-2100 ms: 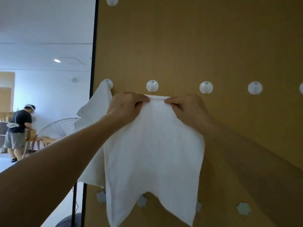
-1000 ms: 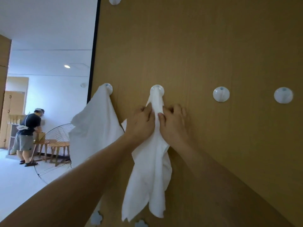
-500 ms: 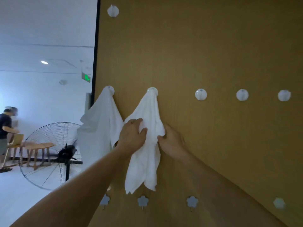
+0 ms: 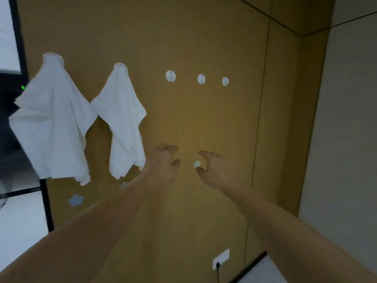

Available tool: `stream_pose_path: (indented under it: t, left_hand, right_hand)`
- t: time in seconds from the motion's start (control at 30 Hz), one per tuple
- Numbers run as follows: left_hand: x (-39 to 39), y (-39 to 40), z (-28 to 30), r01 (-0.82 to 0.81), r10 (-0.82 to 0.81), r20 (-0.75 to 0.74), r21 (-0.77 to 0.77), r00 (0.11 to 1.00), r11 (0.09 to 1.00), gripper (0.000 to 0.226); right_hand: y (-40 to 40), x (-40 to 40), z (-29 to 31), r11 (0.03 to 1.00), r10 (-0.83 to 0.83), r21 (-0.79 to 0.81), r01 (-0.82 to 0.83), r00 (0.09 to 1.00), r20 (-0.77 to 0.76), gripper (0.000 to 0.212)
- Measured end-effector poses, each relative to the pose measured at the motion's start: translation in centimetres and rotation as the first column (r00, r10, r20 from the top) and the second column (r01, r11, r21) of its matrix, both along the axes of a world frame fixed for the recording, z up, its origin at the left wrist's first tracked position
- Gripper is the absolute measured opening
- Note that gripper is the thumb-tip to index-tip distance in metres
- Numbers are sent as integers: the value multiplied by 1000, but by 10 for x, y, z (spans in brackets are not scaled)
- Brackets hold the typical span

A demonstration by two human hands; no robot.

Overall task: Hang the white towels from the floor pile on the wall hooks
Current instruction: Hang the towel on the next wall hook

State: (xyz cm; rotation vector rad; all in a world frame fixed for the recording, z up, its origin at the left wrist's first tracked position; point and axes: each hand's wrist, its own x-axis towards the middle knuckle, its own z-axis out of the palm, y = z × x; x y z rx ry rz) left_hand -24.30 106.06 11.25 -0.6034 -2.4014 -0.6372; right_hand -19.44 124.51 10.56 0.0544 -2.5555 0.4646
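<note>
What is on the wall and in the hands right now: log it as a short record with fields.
Towels hung: two, left towel and right towel, each on its own hook
Free round hooks: three, first, second, third
Left hand: holds nothing, fingers loosely curled
Right hand: holds nothing, fingers loosely curled
Wall socket: low on the wall
</note>
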Motion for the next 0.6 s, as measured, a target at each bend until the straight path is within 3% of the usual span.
stream_pose_path:
  t: [0.27, 0.4, 0.6]
  left_hand:
    - [137, 187, -56, 366, -358, 89, -107, 930, 924, 52]
    - [246, 301, -86, 580, -562, 175, -78, 809, 811, 52]
    - [452, 463, -133, 775, -735, 247, -211, 632, 595, 53]
  right_hand:
    - [154, 198, -59, 925, -377, 18, 379, 915, 140, 67]
    - [243, 335, -93, 832, -550, 24, 554, 819, 161, 65]
    - [353, 578, -146, 614, -764, 25, 789, 587, 268, 64]
